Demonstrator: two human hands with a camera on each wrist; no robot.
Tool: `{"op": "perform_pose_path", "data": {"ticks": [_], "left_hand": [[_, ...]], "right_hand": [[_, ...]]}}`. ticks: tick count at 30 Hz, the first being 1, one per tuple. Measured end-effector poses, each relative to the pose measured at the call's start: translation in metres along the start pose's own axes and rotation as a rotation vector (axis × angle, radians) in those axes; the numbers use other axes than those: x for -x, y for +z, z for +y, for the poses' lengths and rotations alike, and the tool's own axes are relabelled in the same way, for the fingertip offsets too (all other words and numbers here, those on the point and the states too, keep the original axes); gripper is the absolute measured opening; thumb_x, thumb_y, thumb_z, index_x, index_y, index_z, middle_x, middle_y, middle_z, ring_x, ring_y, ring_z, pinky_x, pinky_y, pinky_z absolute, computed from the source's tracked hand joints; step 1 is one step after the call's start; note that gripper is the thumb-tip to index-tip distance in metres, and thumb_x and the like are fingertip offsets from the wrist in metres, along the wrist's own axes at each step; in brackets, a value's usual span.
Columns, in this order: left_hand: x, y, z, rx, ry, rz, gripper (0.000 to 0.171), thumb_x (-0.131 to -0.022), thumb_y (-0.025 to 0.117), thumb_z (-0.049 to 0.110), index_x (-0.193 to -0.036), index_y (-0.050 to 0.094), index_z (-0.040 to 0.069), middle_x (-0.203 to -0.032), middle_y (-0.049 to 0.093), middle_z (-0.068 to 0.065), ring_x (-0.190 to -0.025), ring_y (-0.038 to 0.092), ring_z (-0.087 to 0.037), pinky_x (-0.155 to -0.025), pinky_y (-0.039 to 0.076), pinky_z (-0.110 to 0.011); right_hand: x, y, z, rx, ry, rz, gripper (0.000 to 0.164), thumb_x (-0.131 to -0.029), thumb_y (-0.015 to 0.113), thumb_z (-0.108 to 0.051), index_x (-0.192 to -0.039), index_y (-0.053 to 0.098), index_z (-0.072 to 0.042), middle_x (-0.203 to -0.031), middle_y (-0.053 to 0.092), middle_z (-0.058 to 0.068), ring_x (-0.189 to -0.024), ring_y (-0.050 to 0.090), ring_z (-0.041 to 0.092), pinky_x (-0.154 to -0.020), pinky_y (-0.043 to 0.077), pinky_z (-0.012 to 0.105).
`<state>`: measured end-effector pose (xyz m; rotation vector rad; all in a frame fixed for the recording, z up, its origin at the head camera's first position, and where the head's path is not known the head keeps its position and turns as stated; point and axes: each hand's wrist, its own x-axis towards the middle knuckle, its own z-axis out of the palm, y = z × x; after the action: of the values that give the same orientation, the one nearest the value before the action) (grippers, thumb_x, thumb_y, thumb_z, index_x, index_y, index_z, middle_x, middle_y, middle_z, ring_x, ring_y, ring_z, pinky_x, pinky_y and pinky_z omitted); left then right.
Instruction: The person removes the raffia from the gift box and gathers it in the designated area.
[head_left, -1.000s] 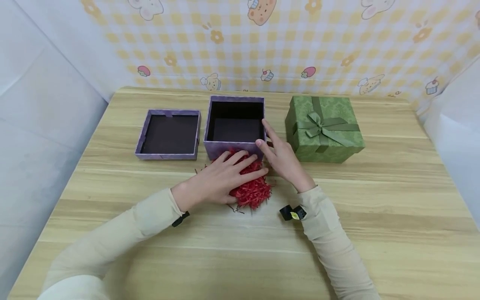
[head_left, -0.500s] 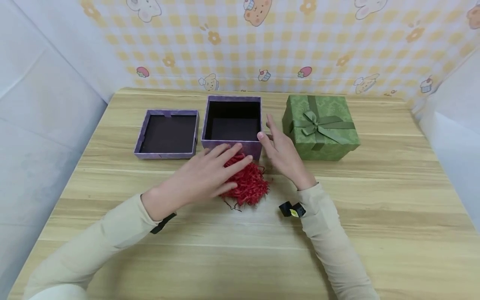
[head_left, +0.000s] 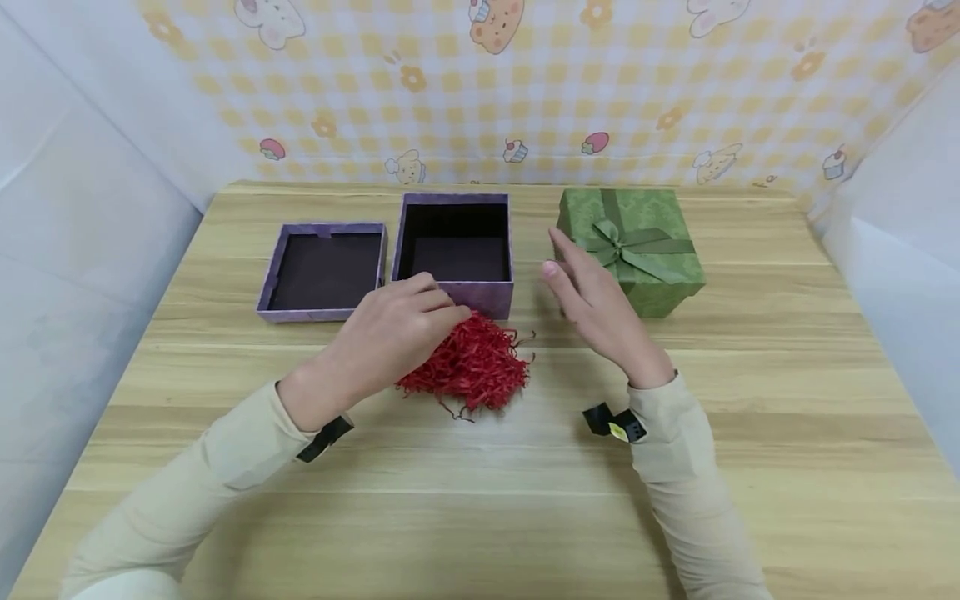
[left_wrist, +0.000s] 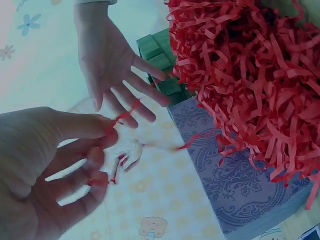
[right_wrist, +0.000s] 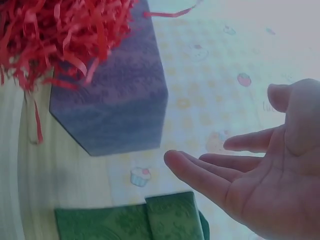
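Note:
A heap of red shredded paper (head_left: 476, 367) lies on the table in front of an open purple box (head_left: 483, 297) with a dark inside. At the heap's left side, my left hand (head_left: 382, 337) has its fingers curled. The left wrist view shows its thumb and index finger pinching a thin red paper strand (left_wrist: 122, 116), with more red bits by the other fingers. My right hand (head_left: 600, 312) is in the air to the right of the purple box, fingers extended and holding nothing. It overlaps the front left of a green gift box (head_left: 663, 217) in the head view.
A shallow purple lid (head_left: 315, 316) lies inside up, left of the purple box. The green box is closed, with a ribbon bow (head_left: 617, 243) on top. Behind the wooden table (head_left: 480, 517) hangs a yellow checked cloth (head_left: 450, 100).
My left hand lifted off the heap and its spread fingers curled to a pinch on a strand. My right hand left the purple box's right side and moved rightward. The view shifted slightly.

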<state>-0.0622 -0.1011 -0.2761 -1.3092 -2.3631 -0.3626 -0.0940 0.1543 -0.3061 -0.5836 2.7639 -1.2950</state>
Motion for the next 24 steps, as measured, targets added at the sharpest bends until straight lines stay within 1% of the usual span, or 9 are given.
{"op": "perform_pose_path", "data": {"ticks": [3, 6, 9, 12, 14, 15, 16, 20, 24], "left_hand": [[0.001, 0.001, -0.001, 0.037, -0.054, -0.029, 0.022, -0.077, 0.069, -0.007, -0.098, 0.07, 0.001, -0.095, 0.068, -0.01, -0.081, 0.064, -0.023, -0.066, 0.053, -0.032], [0.002, 0.002, -0.001, 0.067, -0.114, -0.086, 0.026, -0.079, 0.07, -0.001, -0.105, 0.067, 0.001, -0.111, 0.064, -0.013, -0.084, 0.065, -0.026, -0.062, 0.053, -0.036], [0.003, 0.001, -0.001, 0.089, -0.153, -0.13, 0.029, -0.081, 0.067, -0.002, -0.11, 0.064, 0.0, -0.118, 0.059, -0.016, -0.077, 0.066, -0.027, -0.059, 0.053, -0.035], [0.003, 0.002, -0.002, 0.125, -0.18, -0.125, 0.031, -0.082, 0.059, -0.012, -0.111, 0.062, -0.003, -0.115, 0.06, -0.016, -0.082, 0.066, -0.026, -0.065, 0.054, -0.033], [0.003, 0.003, -0.002, 0.149, -0.193, -0.1, 0.031, -0.08, 0.056, -0.017, -0.107, 0.062, -0.003, -0.109, 0.063, -0.015, -0.082, 0.066, -0.025, -0.066, 0.054, -0.032], [0.003, 0.004, -0.003, 0.158, -0.199, -0.085, 0.03, -0.08, 0.056, -0.018, -0.104, 0.063, -0.003, -0.105, 0.065, -0.015, -0.085, 0.066, -0.025, -0.068, 0.054, -0.032], [0.003, 0.005, -0.003, 0.168, -0.205, -0.068, 0.027, -0.08, 0.058, -0.018, -0.101, 0.064, -0.003, -0.101, 0.067, -0.014, -0.087, 0.065, -0.024, -0.069, 0.054, -0.033], [0.002, 0.007, -0.004, 0.162, -0.234, -0.034, 0.014, -0.08, 0.066, -0.008, -0.092, 0.067, 0.0, -0.089, 0.069, -0.011, -0.082, 0.066, -0.022, -0.069, 0.054, -0.035], [0.001, 0.008, -0.004, 0.157, -0.256, -0.036, 0.015, -0.079, 0.073, 0.002, -0.093, 0.068, 0.001, -0.091, 0.069, -0.01, -0.085, 0.066, -0.022, -0.071, 0.053, -0.036]], "right_hand": [[0.004, -0.006, 0.002, 0.003, 0.003, -0.004, 0.06, -0.099, 0.032, -0.047, -0.15, 0.018, -0.018, -0.145, 0.035, 0.008, -0.123, 0.045, 0.023, -0.101, 0.033, 0.044], [0.008, -0.013, 0.003, -0.001, -0.012, -0.002, 0.058, -0.099, 0.033, -0.045, -0.149, 0.02, -0.018, -0.146, 0.034, 0.005, -0.12, 0.048, 0.022, -0.098, 0.036, 0.044], [0.013, -0.021, 0.004, -0.03, -0.031, 0.011, 0.055, -0.1, 0.035, -0.04, -0.149, 0.023, -0.018, -0.148, 0.032, 0.002, -0.113, 0.054, 0.022, -0.094, 0.041, 0.043], [0.017, -0.029, 0.005, -0.072, -0.051, 0.035, 0.051, -0.101, 0.037, -0.035, -0.147, 0.027, -0.016, -0.146, 0.036, 0.006, -0.103, 0.06, 0.026, -0.088, 0.045, 0.042], [0.02, -0.034, 0.007, -0.097, -0.053, 0.05, 0.049, -0.101, 0.037, -0.032, -0.147, 0.029, -0.015, -0.145, 0.037, 0.008, -0.103, 0.06, 0.028, -0.087, 0.046, 0.042], [0.021, -0.036, 0.007, -0.106, -0.048, 0.057, 0.048, -0.101, 0.038, -0.032, -0.146, 0.03, -0.016, -0.143, 0.04, 0.009, -0.102, 0.061, 0.029, -0.087, 0.046, 0.041], [0.022, -0.038, 0.008, -0.113, -0.041, 0.062, 0.048, -0.101, 0.038, -0.031, -0.146, 0.031, -0.017, -0.14, 0.043, 0.01, -0.102, 0.061, 0.03, -0.087, 0.046, 0.041], [0.025, -0.045, 0.011, -0.132, -0.021, 0.078, 0.046, -0.101, 0.039, -0.031, -0.145, 0.033, -0.019, -0.136, 0.047, 0.013, -0.106, 0.059, 0.029, -0.087, 0.046, 0.04], [0.026, -0.051, 0.012, -0.131, -0.025, 0.09, 0.045, -0.101, 0.039, -0.03, -0.144, 0.035, -0.018, -0.134, 0.048, 0.015, -0.106, 0.058, 0.029, -0.085, 0.047, 0.041]]}}
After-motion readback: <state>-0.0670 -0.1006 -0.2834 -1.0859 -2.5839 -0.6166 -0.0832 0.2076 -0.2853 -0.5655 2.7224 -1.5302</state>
